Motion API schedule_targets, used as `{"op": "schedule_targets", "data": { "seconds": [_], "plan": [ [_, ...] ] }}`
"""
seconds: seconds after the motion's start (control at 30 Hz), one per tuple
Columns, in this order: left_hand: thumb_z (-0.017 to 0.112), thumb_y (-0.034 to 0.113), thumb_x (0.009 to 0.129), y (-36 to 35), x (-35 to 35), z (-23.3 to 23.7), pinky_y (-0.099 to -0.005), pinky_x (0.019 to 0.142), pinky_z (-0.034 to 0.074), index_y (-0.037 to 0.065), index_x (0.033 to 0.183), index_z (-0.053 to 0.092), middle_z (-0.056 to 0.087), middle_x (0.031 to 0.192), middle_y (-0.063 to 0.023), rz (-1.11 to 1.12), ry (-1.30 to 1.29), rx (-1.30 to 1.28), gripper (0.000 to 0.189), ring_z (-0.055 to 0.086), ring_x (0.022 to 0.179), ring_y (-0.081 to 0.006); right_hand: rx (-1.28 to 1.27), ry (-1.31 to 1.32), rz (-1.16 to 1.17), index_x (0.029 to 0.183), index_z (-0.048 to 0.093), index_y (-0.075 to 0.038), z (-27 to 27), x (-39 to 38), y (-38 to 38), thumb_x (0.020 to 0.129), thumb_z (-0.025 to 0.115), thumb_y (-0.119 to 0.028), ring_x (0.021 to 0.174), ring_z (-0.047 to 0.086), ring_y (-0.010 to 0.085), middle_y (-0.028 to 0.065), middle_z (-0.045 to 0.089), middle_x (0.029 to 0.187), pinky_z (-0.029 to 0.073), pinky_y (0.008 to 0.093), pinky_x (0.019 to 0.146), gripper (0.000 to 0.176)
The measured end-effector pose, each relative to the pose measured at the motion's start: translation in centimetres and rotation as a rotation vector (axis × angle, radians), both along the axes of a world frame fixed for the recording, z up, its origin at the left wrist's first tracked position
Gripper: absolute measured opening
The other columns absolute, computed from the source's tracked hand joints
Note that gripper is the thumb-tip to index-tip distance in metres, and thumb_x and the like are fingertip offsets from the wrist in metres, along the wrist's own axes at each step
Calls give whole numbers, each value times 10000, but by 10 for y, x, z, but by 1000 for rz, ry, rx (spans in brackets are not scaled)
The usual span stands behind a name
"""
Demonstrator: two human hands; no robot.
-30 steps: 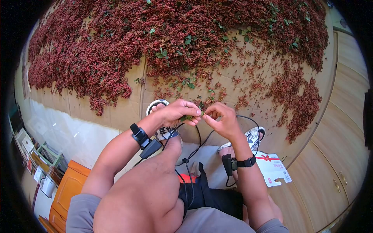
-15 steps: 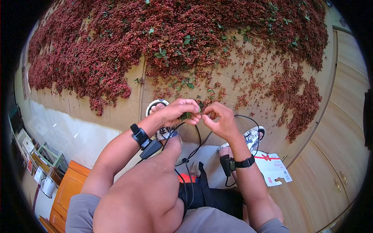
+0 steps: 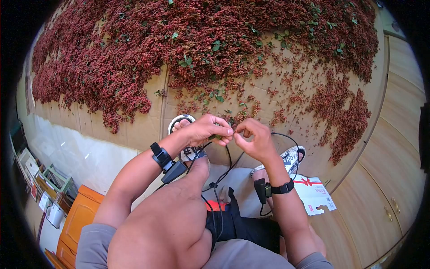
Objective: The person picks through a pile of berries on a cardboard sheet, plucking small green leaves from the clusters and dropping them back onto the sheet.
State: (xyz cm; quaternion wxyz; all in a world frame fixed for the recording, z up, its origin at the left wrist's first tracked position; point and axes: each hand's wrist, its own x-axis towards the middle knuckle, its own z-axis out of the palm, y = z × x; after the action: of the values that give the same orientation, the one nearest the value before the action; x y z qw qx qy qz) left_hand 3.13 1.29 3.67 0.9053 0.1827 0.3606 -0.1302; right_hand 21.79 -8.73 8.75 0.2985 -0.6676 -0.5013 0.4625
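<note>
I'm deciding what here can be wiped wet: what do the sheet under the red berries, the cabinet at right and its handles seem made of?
Sheet: likely cardboard, matt brown, with straight fold lines.
Cabinet: wood or wood-look laminate, smooth; pale grain shows, but the view can't settle which.
Handles: probably metal or metal-coated, glossy; gold-coloured with bright highlights.

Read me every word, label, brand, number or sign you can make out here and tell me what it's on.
No text reads clearly enough to quote.
Right sandal: large dark lettering, too blurred to read surely.
Left sandal: dark marks, possibly lettering, unreadable.
White card: small pinkish-red print, too small to read.
</note>
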Motion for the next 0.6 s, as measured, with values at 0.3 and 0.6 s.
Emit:
{"op": "schedule_targets", "data": {
  "seconds": [0.3,0.6],
  "plan": [
    [745,200,850,-2,-3,-4,-266,688,575,-15,968,672,689,871,-95,-23,25,47,256,670,756,-141,120,-128,67,812,654,-60,-7,-7,-3,709,732,-91,681,625,269,96,626,767,507,366,603,133],
    [711,98,847,-12,-3,-1,-279,681,561,-33,894,669,682,830,-101,-84,-33,133,146,662,727,-150,29,-368,-135,806,660,-63,-21,9,-8,721,696,-64,685,632,288,111,613,739,510,373,615,93]
  ]
}}
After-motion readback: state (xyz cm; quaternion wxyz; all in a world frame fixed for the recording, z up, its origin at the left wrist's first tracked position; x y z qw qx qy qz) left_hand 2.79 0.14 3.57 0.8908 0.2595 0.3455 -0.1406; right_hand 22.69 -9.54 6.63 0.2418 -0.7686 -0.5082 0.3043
